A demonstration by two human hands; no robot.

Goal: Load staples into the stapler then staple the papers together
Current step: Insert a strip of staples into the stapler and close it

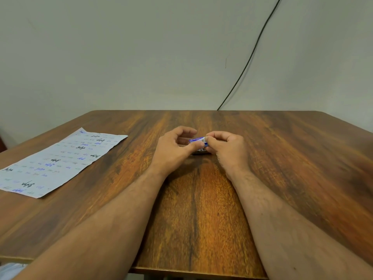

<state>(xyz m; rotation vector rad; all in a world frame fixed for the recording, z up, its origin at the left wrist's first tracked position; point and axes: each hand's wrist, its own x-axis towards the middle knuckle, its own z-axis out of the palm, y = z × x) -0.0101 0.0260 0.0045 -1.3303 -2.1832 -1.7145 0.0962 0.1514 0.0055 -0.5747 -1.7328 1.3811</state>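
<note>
- Holding a small blue-and-white box (pixel 197 140) between both hands at the middle of the table (pixel 282 158), the person appears to be working it open; judging by the task, it is probably the staple box, though its print is too small to read.
- Pinching the box from its left end, the left hand (pixel 171 152) has its thumb pressed on the near face and its fingers arched over the top, which steadies the box while the other hand works.
- Curled over the right end, the right hand (pixel 228 150) grips the box with fingertips at the edge, a hold that suits prying a flap or sliding a tray out.
- Just under the box and between the hands, a dark object (pixel 199 152) touches the table; it may be the stapler, kept close for loading, but most of it is hidden and I cannot tell.
- Both forearms lie low over the table, likely for steadiness with so small a thing.
- Well apart to the left lie the papers (pixel 60 160), flat and covered in blue and black handwriting, seemingly set aside until stapling; whether there is more than one sheet cannot be made out.
- Behind the table's far edge, a dark cable (pixel 252 55) runs down the pale wall (pixel 141 47).
- The task looks to be at its start: no staples are visible yet.
</note>
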